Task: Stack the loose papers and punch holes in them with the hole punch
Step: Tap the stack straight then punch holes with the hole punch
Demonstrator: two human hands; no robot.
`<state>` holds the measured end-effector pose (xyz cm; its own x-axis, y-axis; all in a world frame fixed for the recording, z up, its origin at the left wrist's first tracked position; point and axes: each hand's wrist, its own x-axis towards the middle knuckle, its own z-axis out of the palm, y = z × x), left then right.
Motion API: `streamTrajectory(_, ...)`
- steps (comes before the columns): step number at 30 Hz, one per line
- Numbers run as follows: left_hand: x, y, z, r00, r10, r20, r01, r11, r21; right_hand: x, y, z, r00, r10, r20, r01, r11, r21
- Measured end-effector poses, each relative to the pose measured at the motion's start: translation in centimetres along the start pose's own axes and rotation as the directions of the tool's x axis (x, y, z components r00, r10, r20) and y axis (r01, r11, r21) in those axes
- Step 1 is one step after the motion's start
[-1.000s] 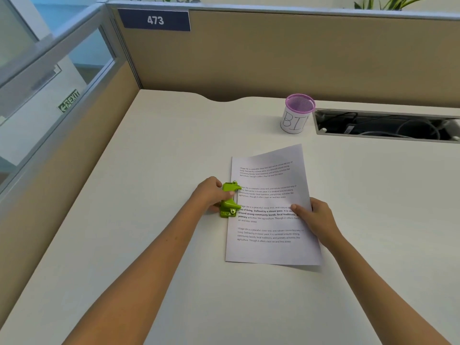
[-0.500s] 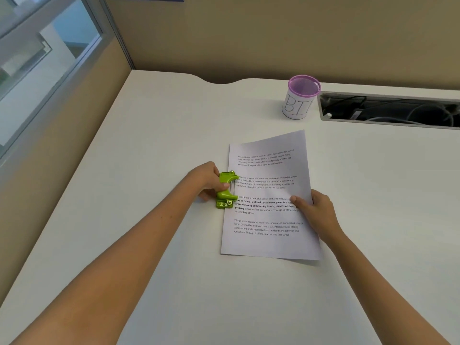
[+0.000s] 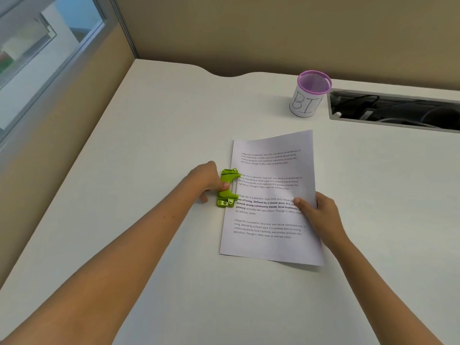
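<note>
A stack of printed white papers (image 3: 271,220) lies on the white desk (image 3: 161,135), slightly right of centre. A small green hole punch (image 3: 227,188) sits against the middle of the stack's left edge, its jaw over the paper margin. My left hand (image 3: 207,179) grips the punch from the left, thumb pressed on its lever. My right hand (image 3: 317,212) holds the stack's right edge, thumb on top of the sheet.
A white mesh pen cup with a purple rim (image 3: 310,94) stands at the back right. Beside it, a cable slot (image 3: 398,110) opens in the desk. Tan partition walls (image 3: 249,33) close the back and left, with a window (image 3: 37,61) on the left.
The camera view has tilted down and closer. Both hands stay on the punch and the paper, with the punch still at the stack's left edge.
</note>
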<state>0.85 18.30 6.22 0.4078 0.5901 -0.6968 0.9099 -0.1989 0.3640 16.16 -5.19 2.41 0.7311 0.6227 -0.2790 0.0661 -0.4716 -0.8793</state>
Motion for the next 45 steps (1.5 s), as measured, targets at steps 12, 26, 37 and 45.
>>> streamTrajectory(12, -0.7, -0.7, 0.3, 0.999, 0.055, -0.005, -0.055, 0.993, -0.101, -0.1, 0.1, 0.1, 0.999, 0.024, -0.027, -0.024, 1.000, 0.006)
streamTrajectory(26, -2.3, -3.0, 1.5, 0.977, 0.175, -0.123, -0.205, 0.927, -0.315, -0.3, -0.3, 0.2, 0.998, 0.046, -0.029, -0.049, 0.995, -0.087)
streamTrajectory(37, -3.1, -2.6, 1.5, 0.882, 0.245, -0.402, -0.337, 0.925, -0.176, -1.8, -1.4, -3.1, 0.993, 0.068, -0.096, -0.059, 0.994, 0.091)
streamTrajectory(45, -5.8, 2.2, -0.3, 0.866, 0.428, -0.259, -0.471, 0.525, -0.709, -3.1, -5.2, -4.8, 0.997, -0.069, -0.028, 0.074, 0.924, 0.376)
